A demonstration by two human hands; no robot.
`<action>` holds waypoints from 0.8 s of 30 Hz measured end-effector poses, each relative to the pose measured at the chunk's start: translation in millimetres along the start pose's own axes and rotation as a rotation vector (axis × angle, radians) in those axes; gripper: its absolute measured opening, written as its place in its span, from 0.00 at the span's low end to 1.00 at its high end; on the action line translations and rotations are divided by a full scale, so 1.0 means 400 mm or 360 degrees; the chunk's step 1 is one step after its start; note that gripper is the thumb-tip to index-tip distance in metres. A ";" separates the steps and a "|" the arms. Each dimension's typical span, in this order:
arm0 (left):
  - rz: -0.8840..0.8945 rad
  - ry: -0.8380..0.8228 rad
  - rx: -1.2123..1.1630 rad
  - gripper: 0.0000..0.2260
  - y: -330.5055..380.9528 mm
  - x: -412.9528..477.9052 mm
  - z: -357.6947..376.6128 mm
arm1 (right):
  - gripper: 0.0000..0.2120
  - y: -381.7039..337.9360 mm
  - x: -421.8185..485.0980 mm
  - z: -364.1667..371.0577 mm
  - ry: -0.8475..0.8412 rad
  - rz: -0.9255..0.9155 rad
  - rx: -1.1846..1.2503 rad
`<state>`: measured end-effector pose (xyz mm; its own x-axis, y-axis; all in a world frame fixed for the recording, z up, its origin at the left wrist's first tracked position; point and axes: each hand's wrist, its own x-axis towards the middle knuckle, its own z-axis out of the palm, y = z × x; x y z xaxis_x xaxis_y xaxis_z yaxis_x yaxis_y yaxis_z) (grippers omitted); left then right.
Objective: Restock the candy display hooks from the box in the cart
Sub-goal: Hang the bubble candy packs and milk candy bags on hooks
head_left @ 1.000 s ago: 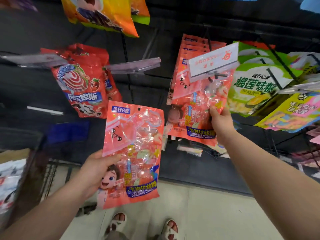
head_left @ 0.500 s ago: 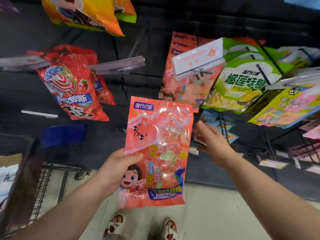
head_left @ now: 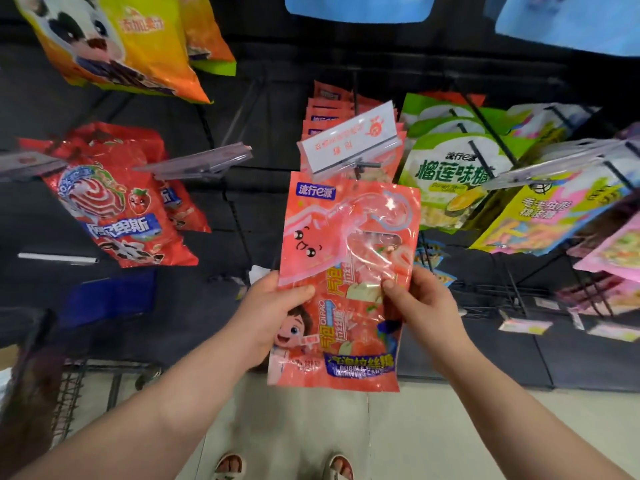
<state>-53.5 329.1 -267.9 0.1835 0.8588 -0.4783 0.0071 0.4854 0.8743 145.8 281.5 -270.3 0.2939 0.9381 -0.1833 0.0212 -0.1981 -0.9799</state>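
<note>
A pink candy bag (head_left: 346,258) with a cartoon face and a child on it is upright in front of me. My left hand (head_left: 273,313) grips its left edge, thumb on the front. My right hand (head_left: 419,306) pinches its right side. The bag's top edge sits just below the hook (head_left: 363,165) with the white price tag (head_left: 348,140), where several matching pink bags (head_left: 329,109) hang behind.
Red lollipop bags (head_left: 114,209) hang at left, yellow-orange bags (head_left: 121,46) above them, green durian bags (head_left: 446,168) and yellow bags (head_left: 540,216) at right. An empty hook's clear tag holder (head_left: 201,162) sticks out left of centre. The wire cart (head_left: 79,382) stands at lower left.
My right hand left the hanging bags and came down onto the right side of the held bag. The bag moved right and up, under the tagged hook.
</note>
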 end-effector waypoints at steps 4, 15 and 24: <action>-0.0020 0.0001 0.0032 0.09 0.017 0.010 0.003 | 0.05 -0.006 0.013 0.003 0.0024 0.0004 -0.0022; -0.0014 -0.0030 -0.0014 0.10 -0.010 -0.004 -0.012 | 0.07 -0.005 -0.013 0.003 0.0002 -0.0053 -0.0016; -0.0004 -0.0013 0.0015 0.08 0.018 0.017 0.002 | 0.06 -0.031 0.003 0.006 0.0061 -0.0057 -0.0030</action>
<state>-51.3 338.4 -264.9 0.1914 0.8561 -0.4800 0.0168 0.4862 0.8737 143.6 286.0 -258.5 0.3291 0.9332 -0.1446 0.0502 -0.1702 -0.9841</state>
